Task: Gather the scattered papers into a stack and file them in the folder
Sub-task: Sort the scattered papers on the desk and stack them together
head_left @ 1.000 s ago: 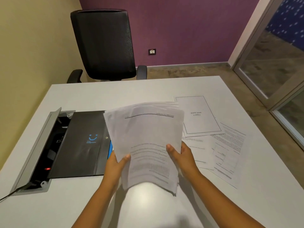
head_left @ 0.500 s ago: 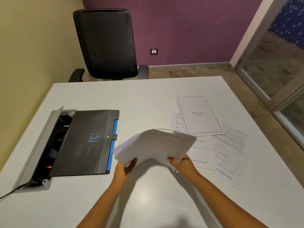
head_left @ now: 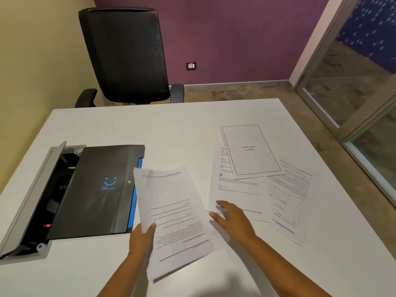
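The left hand [head_left: 140,241] holds the stack of papers [head_left: 173,217] above the white bench [head_left: 150,129], fingers clamped on its left edge. The right hand [head_left: 233,217] has its fingers spread, beside the loose sheets [head_left: 252,168]. The black folder [head_left: 96,189] lies closed at left.

The person is showing two bare forearms, wearing no sleeves; left hand [head_left: 140,239] and right hand [head_left: 232,217] are wearing nothing visible.
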A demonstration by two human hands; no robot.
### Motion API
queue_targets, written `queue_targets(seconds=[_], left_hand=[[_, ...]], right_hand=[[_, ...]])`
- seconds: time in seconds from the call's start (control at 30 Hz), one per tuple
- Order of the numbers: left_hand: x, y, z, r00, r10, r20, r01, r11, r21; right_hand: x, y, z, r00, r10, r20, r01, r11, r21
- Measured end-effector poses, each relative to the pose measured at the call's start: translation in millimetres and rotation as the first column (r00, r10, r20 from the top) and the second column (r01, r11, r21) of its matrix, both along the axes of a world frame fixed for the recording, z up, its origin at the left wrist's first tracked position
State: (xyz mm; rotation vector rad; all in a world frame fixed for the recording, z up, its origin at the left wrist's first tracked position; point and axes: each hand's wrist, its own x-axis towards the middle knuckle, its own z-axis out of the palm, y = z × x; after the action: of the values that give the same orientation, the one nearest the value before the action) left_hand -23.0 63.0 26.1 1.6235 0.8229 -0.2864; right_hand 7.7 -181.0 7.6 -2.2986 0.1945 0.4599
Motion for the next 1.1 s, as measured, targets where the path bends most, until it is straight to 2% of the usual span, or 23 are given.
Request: queue_targets(seconds=[0.07,0.1,0.2,0.27,0.37,0.5,0.57,0.73,0.87,1.1], left_hand=[[0.7,5.5,-4.7,0.999,0.035,-0.031,-0.036,0.999,-0.02],[2.1,7.6,-6.2,0.998,0.047,-0.038,-0.048,0.999,-0.021],[6.4,9.9,-7.5,0.998,0.025,-0.05,-0.026,0.999,-0.024],[10.1,9.4,-7.4,0.999,-0.002,-0.051,0.001,1.0,-0.021],[14.9,7.2,-11.0,0.998,-0.007,-0.062,0.005,1.0,-0.029],[20.3,1.6,-14.8,0.998,-0.01,-0.065,0.008,0.999,-0.039],[23.5,-0.3,-14.3,0.999,0.0,-0.037,-0.001,0.999,-0.039],[29.1,-3.7,-9.8,1.0,-0.013,0.017,0.012,0.997,0.072],[31.9,3.7,-18.1,0.998,-0.061,-0.012,0.062,0.967,0.249],[28.3,6.9,-29.3,0.999,-0.042,-0.03,0.05,0.904,0.425]], right_hand=[[-4.1,-11.4,-10.6,0.99,0.143,0.001,-0.136,0.947,-0.29],[-5.9,-18.6,-16.7,0.983,0.181,-0.042,-0.183,0.91,-0.371],[-15.0,-37.4,-31.3,0.971,0.197,-0.14,-0.24,0.838,-0.49],[-25.3,-44.2,-31.7,0.976,0.169,-0.138,-0.217,0.819,-0.531],[-36.8,-49.8,-30.4,0.99,0.101,-0.095,-0.137,0.822,-0.552],[-36.9,-52.9,-29.2,0.992,0.094,-0.084,-0.125,0.82,-0.558],[-28.9,-52.5,-26.9,0.996,0.081,-0.031,-0.085,0.835,-0.543],[9.5,-51.6,-19.5,0.991,0.134,0.025,-0.095,0.813,-0.574],[49.9,-48.0,-14.6,0.984,0.179,-0.023,-0.154,0.767,-0.623],[91.1,-45.8,-26.6,0.968,0.152,-0.202,-0.239,0.813,-0.531]])
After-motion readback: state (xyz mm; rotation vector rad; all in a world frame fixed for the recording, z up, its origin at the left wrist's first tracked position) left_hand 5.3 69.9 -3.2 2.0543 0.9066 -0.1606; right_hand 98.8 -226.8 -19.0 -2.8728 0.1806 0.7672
